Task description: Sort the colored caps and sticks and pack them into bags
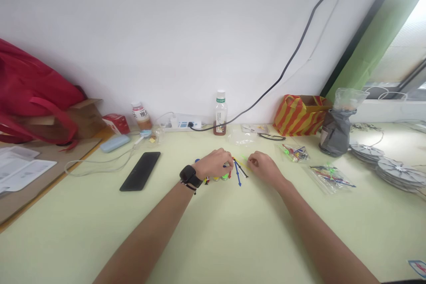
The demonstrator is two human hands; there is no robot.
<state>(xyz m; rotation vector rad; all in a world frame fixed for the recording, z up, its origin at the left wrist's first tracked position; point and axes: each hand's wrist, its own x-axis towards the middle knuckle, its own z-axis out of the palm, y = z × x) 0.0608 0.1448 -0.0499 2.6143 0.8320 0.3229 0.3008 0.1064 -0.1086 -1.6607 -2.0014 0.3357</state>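
Observation:
My left hand (216,163), with a black watch (189,173) on its wrist, reaches over a small group of coloured plastic pieces. Its fingers are closed and pointed down; whatever they grip is hidden. Under and beside it lie a green round piece (225,176), a blue arrow-tipped stick (238,175) and a black stick (242,170), along with red and yellow bits. To their right, my right hand (262,165) is closed in a pinch. A thin yellow-green plastic stick (244,157) juts from its fingertips toward the left hand.
Bags of similar pieces (333,177) lie to the right, near stacked grey discs (401,173). A black phone (140,171) rests on the left. Behind stand a drink bottle (220,113), a power strip (182,123) and a striped bag (297,115). A black cable (293,55) hangs across the wall.

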